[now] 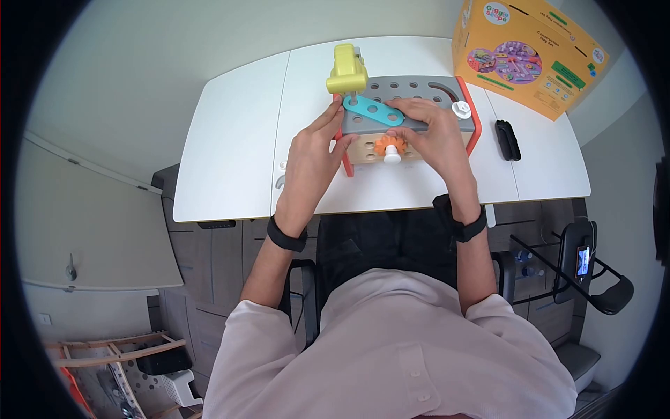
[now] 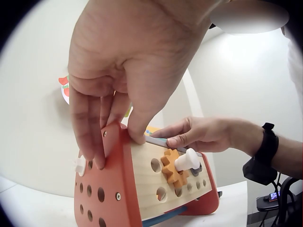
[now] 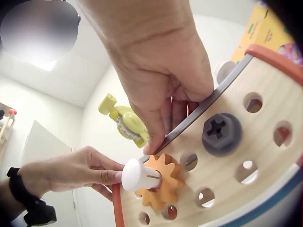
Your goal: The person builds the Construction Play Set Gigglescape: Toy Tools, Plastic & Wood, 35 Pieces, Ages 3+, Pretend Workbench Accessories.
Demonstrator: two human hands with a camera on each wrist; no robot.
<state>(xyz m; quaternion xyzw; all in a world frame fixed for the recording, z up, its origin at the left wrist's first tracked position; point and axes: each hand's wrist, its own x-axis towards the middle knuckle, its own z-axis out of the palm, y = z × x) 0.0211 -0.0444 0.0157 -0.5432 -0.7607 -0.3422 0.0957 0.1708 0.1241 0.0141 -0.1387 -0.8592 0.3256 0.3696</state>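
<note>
A toy workbench [image 1: 363, 128] with a grey holed top, wooden front and red sides stands before me. My left hand [image 1: 314, 157] grips its left corner, fingers along the red side panel [image 2: 113, 151] and thumb at the front upper edge. My right hand [image 1: 441, 136] holds the front edge of the top, thumb in front and fingers above, beside the right end of a teal holed strip [image 1: 383, 113]. A yellow-green toy piece [image 1: 347, 70] with a grey toothed edge stands at the strip's left end. On the front, a white peg [image 3: 135, 176] goes through an orange gear [image 3: 165, 182].
A dark grey bolt head [image 3: 210, 142] sits in the wooden front. At the top's right side is a white knob [image 1: 461, 109]. A yellow box [image 1: 537, 35] stands at the back right, with a black case [image 1: 507, 140] nearer. A grey curved piece [image 1: 280, 182] lies left.
</note>
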